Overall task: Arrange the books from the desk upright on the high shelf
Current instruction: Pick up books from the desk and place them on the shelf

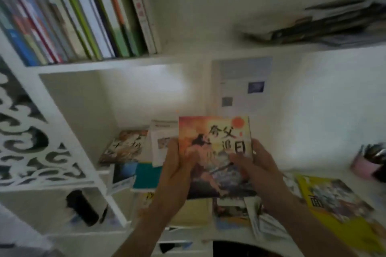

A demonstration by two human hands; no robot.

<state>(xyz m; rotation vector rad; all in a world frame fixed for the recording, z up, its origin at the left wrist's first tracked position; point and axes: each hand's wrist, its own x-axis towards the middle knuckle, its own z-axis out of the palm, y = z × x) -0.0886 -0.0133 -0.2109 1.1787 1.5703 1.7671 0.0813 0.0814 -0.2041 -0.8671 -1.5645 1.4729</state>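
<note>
While 2 hands, left hand [177,170], right hand [253,170], grip orange book [217,142], above desk [313,165]

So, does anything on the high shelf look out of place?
Yes. At the high shelf's right end, a pile of books lies flat and untidy, while the books at the left stand upright.
</note>
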